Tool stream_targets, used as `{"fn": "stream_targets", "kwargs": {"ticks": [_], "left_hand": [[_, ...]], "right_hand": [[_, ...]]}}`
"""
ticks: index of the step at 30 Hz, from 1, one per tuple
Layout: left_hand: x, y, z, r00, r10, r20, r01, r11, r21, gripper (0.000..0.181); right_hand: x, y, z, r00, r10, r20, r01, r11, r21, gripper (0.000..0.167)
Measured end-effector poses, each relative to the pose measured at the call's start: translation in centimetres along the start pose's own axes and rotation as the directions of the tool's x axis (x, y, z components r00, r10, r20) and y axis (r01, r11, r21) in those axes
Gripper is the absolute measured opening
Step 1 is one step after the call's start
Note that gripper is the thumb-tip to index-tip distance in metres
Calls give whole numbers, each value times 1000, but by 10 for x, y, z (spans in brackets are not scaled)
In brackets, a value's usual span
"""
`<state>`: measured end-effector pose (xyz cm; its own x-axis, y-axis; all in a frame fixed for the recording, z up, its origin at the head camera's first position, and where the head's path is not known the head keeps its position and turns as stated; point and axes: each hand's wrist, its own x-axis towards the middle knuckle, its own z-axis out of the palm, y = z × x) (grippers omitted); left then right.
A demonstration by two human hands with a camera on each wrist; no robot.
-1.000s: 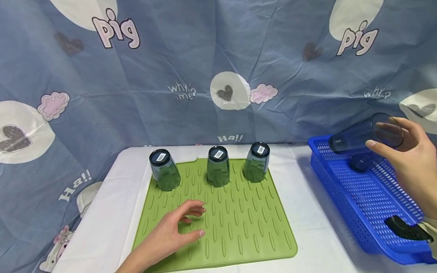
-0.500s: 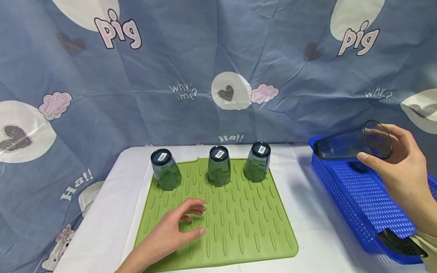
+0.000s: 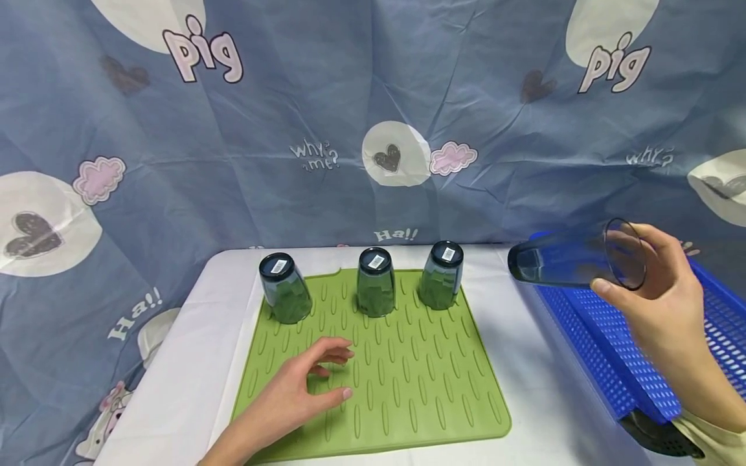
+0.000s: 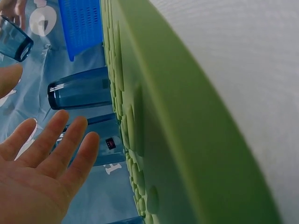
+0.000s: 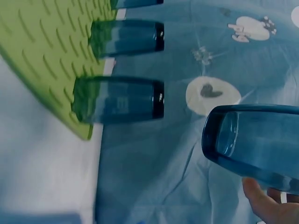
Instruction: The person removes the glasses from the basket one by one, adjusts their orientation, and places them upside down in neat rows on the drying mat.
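In my right hand [image 3: 664, 298] a clear blue drinking glass [image 3: 559, 259] is gripped near its rim. The glass lies almost level in the air, base pointing left, rim at the thumb and fingers. My left hand [image 3: 297, 388] hovers over the front of a green ribbed mat [image 3: 431, 414], fingers loosely bent and holding nothing. Along the mat's back edge stand three upside-down glasses: a left glass [image 3: 285, 288], a middle glass [image 3: 375, 283] and a right glass [image 3: 441, 276], with stickers on their bases. The right wrist view shows the held glass [image 5: 261, 144] from its base end.
Below and behind my right hand sits a blue perforated basket [image 3: 588, 336], partly hidden by the forearm. White cloth [image 3: 169, 369] covers the table. A printed blue curtain [image 3: 326, 77] hangs right behind the table's back edge.
My right hand has carried the glass leftward and slightly down, from above the basket to over its left edge. The left hand and the three standing glasses stay put.
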<state>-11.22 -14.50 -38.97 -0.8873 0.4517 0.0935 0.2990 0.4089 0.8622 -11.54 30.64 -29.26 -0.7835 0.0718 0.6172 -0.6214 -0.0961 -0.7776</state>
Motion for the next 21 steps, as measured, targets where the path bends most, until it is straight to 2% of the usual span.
{"fn": "stream_targets", "kwargs": {"ticks": [10,14,21], "left_hand": [[0,1,-1,1000,7,-4,-7,1000,0,53],[0,1,-1,1000,0,2,0,1000,-2,52],[0,0,-1,1000,-5,-1,5,1000,-5,53]], "right_hand": [[-14,5,29,1000,0,-1,0,990,143,76],[-18,9,37,1000,-20,24,16,982,186,76],[-25,16,54,1000,30,-7,-29,989,148,77]]}}
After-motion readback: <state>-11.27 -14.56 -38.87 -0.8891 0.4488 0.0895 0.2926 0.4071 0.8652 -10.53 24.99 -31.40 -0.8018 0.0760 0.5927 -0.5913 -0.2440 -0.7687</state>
